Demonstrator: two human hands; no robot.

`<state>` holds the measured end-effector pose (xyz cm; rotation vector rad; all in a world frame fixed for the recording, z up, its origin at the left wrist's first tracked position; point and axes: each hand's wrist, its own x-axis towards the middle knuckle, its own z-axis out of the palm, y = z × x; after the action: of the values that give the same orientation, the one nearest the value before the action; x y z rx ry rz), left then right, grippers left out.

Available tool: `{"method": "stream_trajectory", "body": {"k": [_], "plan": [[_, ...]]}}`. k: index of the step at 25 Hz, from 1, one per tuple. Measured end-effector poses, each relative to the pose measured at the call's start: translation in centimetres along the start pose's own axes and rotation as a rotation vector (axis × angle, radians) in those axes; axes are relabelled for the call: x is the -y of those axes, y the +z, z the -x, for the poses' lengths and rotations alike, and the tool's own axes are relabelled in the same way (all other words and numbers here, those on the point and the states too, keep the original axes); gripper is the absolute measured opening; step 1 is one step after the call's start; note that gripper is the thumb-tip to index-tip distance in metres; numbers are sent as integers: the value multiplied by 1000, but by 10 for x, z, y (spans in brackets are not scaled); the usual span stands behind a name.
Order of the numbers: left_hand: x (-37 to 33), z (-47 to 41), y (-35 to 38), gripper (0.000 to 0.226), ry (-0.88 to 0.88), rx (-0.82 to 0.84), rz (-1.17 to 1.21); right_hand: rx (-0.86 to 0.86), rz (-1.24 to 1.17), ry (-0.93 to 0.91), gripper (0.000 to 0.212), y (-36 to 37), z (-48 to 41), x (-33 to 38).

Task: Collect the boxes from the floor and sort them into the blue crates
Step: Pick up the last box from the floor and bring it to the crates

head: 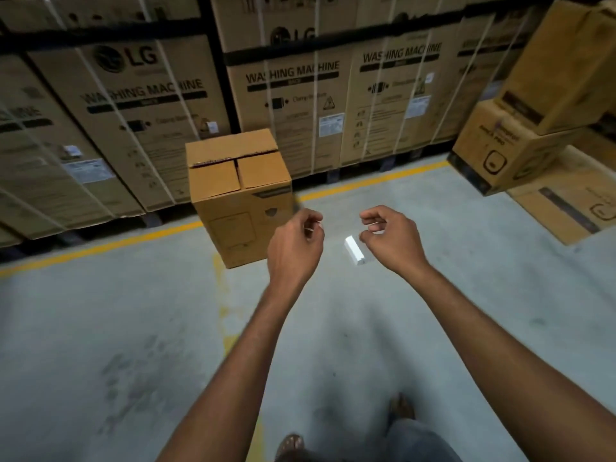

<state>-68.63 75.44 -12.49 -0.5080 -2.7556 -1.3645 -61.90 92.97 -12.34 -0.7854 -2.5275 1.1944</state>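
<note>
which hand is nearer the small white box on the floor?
Right. The right hand hangs just right of the small white box; the left hand is farther off on its left, by the brown carton.

bare forearms (240, 361), uncovered along their whole visible length up to the left hand (295, 248) and right hand (391, 241). blue-grey, denim-like trousers (416, 438) at the bottom edge. left foot (293, 443) and right foot (401, 408) in what looks like open brown sandals, too blurred for detail.
</note>
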Motion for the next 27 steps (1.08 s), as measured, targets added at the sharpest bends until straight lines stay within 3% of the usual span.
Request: {"method": "stream_trajectory", "body": {"k": [8, 10, 13, 20, 23, 27], "plan": [[-19, -124, 205, 27, -2, 8, 44, 112, -28, 2, 30, -6, -188, -159], [-15, -149, 263, 31, -69, -23, 67, 172, 4, 24, 33, -2, -239, -208], [13, -172, 334, 50, -122, -36, 50, 180, 50, 39, 38, 21, -298, -269], [181, -219, 514, 69, -221, -15, -111, 197, 203, 67, 60, 178, -409, -452], [257, -222, 580, 71, -122, 60, -256, 241, 322, 24, 66, 253, -431, -534], [334, -223, 644, 84, 25, 133, -459, 441, 511, 41, 72, 341, -460, -622]]}}
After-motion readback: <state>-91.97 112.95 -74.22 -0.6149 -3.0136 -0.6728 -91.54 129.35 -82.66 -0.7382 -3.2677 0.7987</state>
